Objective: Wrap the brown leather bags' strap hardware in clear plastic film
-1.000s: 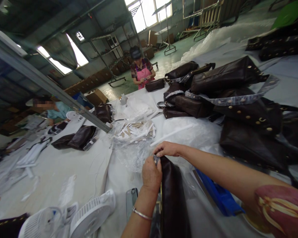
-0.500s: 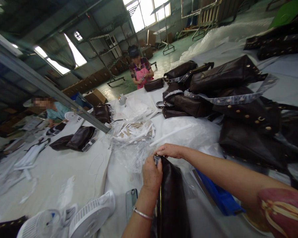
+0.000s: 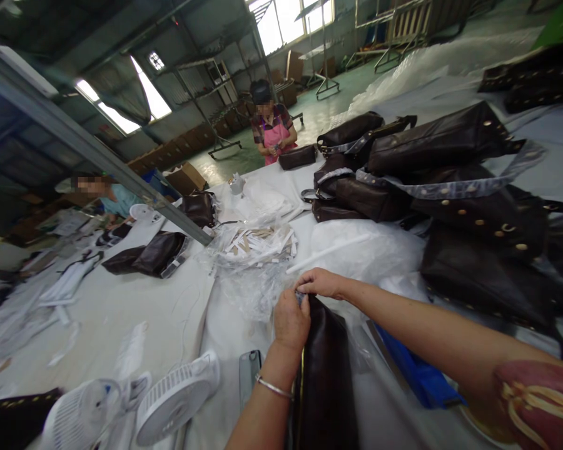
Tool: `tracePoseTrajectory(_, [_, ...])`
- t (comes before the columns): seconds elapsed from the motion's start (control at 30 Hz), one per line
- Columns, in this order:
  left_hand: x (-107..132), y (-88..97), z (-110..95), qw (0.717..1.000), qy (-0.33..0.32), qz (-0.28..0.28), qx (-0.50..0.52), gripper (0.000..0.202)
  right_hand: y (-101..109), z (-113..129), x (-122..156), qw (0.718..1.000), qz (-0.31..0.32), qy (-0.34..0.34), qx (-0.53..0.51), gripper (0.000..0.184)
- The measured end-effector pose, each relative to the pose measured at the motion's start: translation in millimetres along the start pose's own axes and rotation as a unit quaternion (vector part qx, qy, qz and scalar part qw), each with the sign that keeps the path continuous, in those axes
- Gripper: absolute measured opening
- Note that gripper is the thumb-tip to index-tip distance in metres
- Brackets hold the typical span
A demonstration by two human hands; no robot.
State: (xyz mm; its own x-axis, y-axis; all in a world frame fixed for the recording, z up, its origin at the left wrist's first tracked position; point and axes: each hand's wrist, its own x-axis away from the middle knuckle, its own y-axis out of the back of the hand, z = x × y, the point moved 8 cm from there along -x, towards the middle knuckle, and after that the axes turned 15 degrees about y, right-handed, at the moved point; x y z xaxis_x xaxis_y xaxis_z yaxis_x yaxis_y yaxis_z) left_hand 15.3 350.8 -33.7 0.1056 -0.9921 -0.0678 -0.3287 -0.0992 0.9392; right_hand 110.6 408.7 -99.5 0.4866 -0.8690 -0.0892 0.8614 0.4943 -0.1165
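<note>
A dark brown leather bag (image 3: 326, 375) lies lengthwise in front of me on the white table (image 3: 122, 312). My left hand (image 3: 291, 322) is closed on the bag's far end, a silver bangle on its wrist. My right hand (image 3: 319, 282) pinches the same end from the right, fingertips meeting the left hand at a small clear-wrapped piece I cannot make out.
A heap of dark brown studded bags (image 3: 450, 181) fills the right. Clear plastic with white paper strips (image 3: 258, 244) lies ahead. White fans (image 3: 173, 400) and a phone (image 3: 249, 372) sit near left, a blue tray (image 3: 415, 372) right. Two people work across the table.
My view has shifted slightly. Both hands stay pinched on the bag's far end, having drawn a little closer together.
</note>
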Motion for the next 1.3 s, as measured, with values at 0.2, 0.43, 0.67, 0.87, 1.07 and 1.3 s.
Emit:
tracePoseTrajectory(0.2, [-2.9,3.0,2.5,0.999,0.030,0.011,-0.033,0.014,2.8,41.1,9.1,0.965,-0.005,0.091,0.248,0.012])
tracePoseTrajectory(0.43, [0.7,-0.8,-2.3,0.998,0.031,0.003,-0.061,0.009,-11.0,63.3,9.6,0.901,0.033,0.048,0.430,0.014])
tracePoseTrajectory(0.67, [3.2,-3.3,-0.8,0.999,0.026,0.026,-0.021,0.013,-24.5,66.4,8.9,0.840,0.110,0.040,0.529,0.020])
tracePoseTrajectory(0.87, [5.0,6.3,4.7,0.993,0.095,0.069,0.030,0.023,-34.1,65.1,13.8,0.832,0.127,0.098,0.530,0.019])
tracePoseTrajectory(1.07, [10.4,2.9,13.3,0.978,0.158,0.119,0.073,0.033,-34.2,40.6,14.6,0.861,0.081,0.165,0.474,0.026])
tracePoseTrajectory(1.3, [15.6,-5.5,16.7,0.972,0.180,0.147,0.042,0.041,-22.8,21.2,11.6,0.907,0.040,0.135,0.398,0.021])
